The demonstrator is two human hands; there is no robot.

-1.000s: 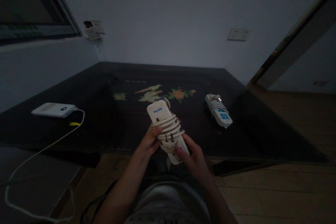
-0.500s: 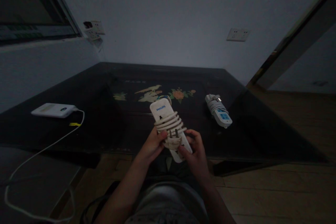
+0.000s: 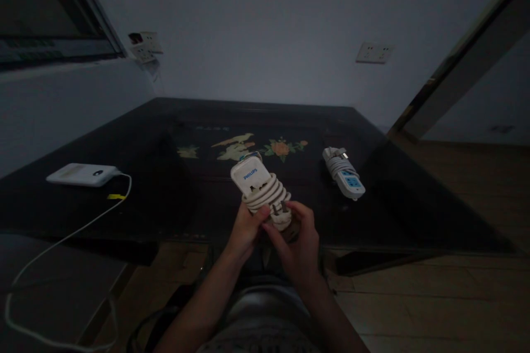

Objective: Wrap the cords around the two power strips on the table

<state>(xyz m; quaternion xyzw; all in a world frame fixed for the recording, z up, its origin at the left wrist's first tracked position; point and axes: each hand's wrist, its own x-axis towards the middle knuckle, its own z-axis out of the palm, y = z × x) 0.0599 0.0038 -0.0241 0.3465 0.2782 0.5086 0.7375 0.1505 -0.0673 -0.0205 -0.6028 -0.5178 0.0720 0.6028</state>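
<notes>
We view the bench [image 3: 199, 193] from above in dim light, and we take the painted motif [image 3: 238, 150] of birds and flowers on its top as our landmark. Just on the near side of the motif, the white power strip [image 3: 248, 172] is held up in both hands, slanting, its far end marked PHILIPS (a small part behind that end is too dim for us to tell). The cord [image 3: 265, 192] is wound in several turns around the strip's middle, and the plug [image 3: 281, 218] lies against the near turns, prongs pointing away from the body. We note that the left hand [image 3: 245, 229] has its grip pinching the strip, thumb across the wound cord. The right hand [image 3: 301, 238] bends its thumb and forefinger about the plug; whether this grip pinches the plug or the strip beneath, we cannot tell. To the right of the motif we find the second power strip [image 3: 350, 183], with blue sockets and its own cord wrapped around it. Well to the left of the motif lies the flat white device [image 3: 80, 175], from which a white cable [image 3: 78, 226] runs over the near edge, past a yellow piece [image 3: 116, 197]. Beyond the motif, we see a socket plate [image 3: 374, 53] on the wall [image 3: 248, 38].
</notes>
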